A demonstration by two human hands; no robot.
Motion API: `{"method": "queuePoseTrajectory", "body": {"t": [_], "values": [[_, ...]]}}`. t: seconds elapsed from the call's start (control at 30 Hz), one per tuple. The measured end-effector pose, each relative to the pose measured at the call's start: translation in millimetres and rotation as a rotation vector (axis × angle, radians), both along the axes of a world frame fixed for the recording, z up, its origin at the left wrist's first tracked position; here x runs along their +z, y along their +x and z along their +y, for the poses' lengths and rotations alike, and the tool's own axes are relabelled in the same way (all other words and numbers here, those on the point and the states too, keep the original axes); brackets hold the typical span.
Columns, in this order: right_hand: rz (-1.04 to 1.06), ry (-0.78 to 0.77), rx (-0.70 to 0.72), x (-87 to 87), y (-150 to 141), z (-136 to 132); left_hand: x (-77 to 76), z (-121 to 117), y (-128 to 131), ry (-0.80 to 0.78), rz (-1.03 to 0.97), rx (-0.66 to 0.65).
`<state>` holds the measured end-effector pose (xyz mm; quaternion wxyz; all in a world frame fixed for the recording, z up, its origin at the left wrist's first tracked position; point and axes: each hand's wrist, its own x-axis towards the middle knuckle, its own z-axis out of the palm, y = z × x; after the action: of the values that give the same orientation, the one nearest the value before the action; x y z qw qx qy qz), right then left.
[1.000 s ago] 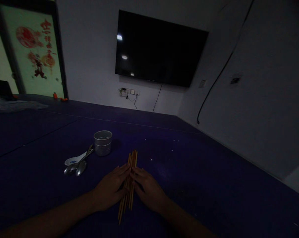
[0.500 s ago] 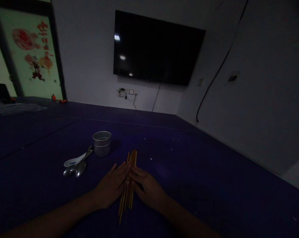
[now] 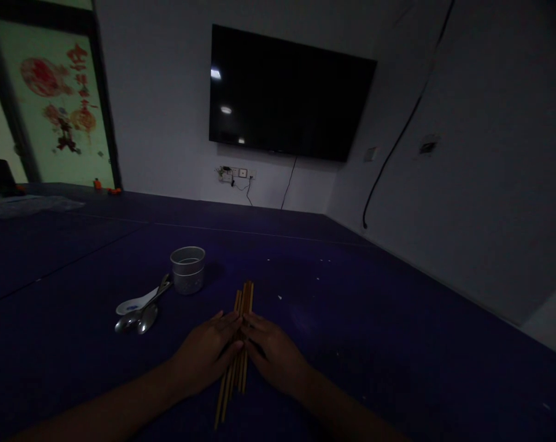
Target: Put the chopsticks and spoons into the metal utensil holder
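At the far left, at about nine o'clock from the hands, a white ceramic soup spoon with a blue mark [image 3: 137,302] lies on the dark purple table [image 3: 374,319], with two shiny metal spoons [image 3: 142,317] resting across and just beside it. At about eleven o'clock stands a small round silver metal cup [image 3: 188,269], upright, and nothing shows in it.

The left hand [image 3: 206,353] lies flat, palm down, against the left flank of a bundle of long thin light-brown wooden chopsticks [image 3: 241,331]. Its grip is not closed; the fingers are stretched out and touch the sticks. The right hand [image 3: 275,351] mirrors it on the right flank, fingers likewise extended, pressing in rather than clasping.

The chopsticks lie on the table between the two hands, pointing toward twelve o'clock, their near ends fanned slightly apart. As a judgement, the sticks look mostly gathered side by side but not yet evened up or lifted, and none stands in the cup.

On the wall at twelve o'clock hangs a large black flat television [image 3: 289,92].
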<state>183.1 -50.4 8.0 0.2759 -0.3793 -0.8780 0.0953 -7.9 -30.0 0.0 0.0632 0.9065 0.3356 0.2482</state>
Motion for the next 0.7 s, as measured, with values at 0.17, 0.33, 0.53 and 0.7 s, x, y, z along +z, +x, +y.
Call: {"method": "queuePoseTrajectory", "body": {"t": [0.17,0.33,0.53,0.7], "values": [[-0.013,-0.018,-0.011,0.0,0.5,-1.6,7.4,-2.8,2.0,-0.005,-0.009,-0.015],[-0.004,-0.035,-0.012,2.7,-0.5,-2.3,9.9,-2.5,2.9,-0.019,-0.025,-0.048],[0.024,-0.037,-0.002,3.8,-1.3,-2.0,5.1,-0.8,3.7,-0.014,-0.041,-0.037],[0.061,-0.034,0.032,5.1,-2.3,-1.7,1.2,2.0,4.1,-0.043,-0.036,-0.011]]}}
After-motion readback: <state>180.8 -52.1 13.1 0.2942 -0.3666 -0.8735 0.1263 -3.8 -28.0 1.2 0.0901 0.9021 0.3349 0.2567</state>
